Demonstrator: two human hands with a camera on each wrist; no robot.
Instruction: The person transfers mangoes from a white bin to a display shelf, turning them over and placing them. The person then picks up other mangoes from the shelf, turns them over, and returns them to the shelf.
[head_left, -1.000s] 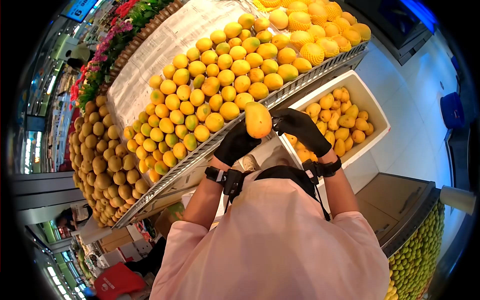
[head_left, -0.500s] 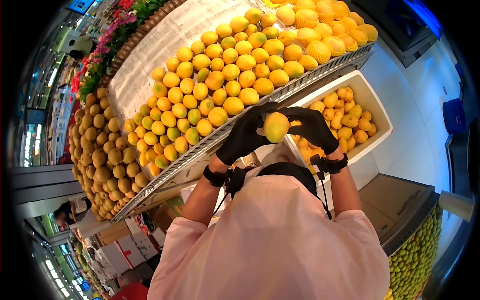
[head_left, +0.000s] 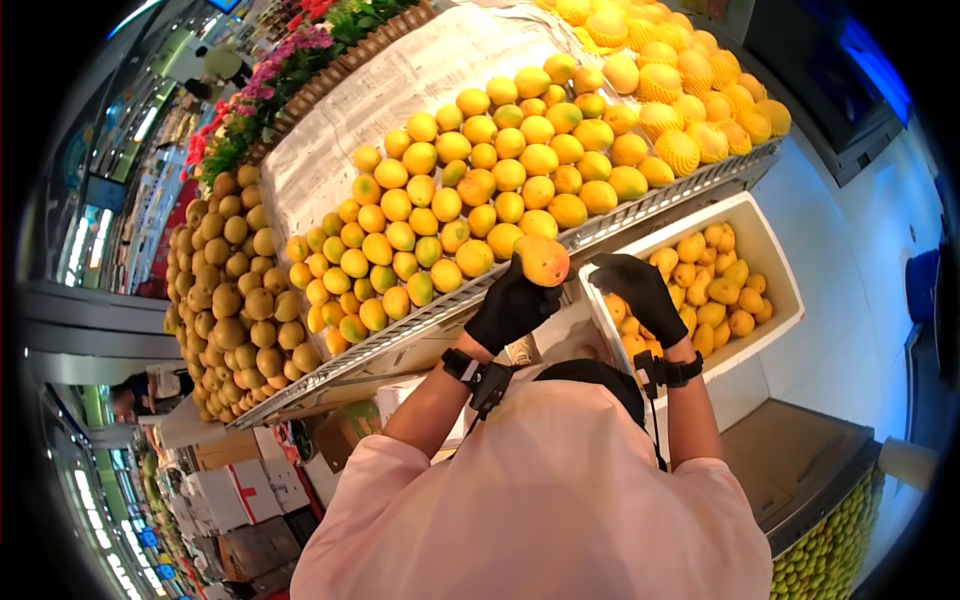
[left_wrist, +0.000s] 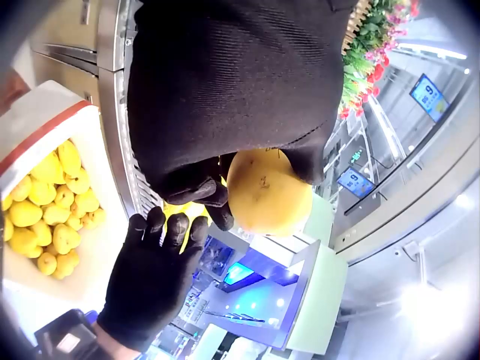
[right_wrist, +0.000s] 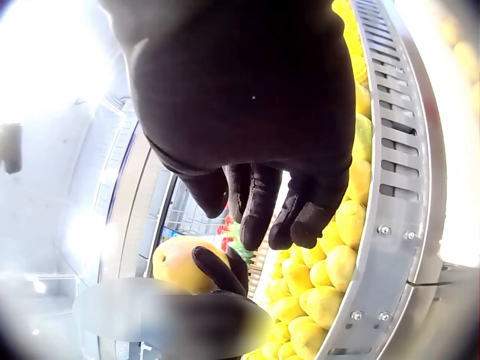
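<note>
A yellow-orange mango [head_left: 545, 262] is gripped in my black-gloved left hand [head_left: 512, 308], held up beside the front edge of the display. The left wrist view shows the mango [left_wrist: 268, 192] between thumb and fingers. My gloved right hand [head_left: 645, 297] is apart from it, over the near side of a white foam box, and holds nothing. In the right wrist view the right hand [right_wrist: 255, 112] has its fingers loosely bent, with the mango [right_wrist: 187, 264] beyond them in the other hand.
Rows of mangoes [head_left: 480, 185] lie on the slanted display behind a slotted metal rail [head_left: 690, 190]. The white foam box [head_left: 775, 235] holds more mangoes. Brown round fruit [head_left: 235, 290] is piled at the left, netted fruit [head_left: 700, 95] at the upper right. Cardboard boxes [head_left: 225, 495] stand lower left.
Both hands were at the mango half a second ago; the right has let go and drawn away to the right. The left hand keeps the mango, now turned. The head view has shifted.
</note>
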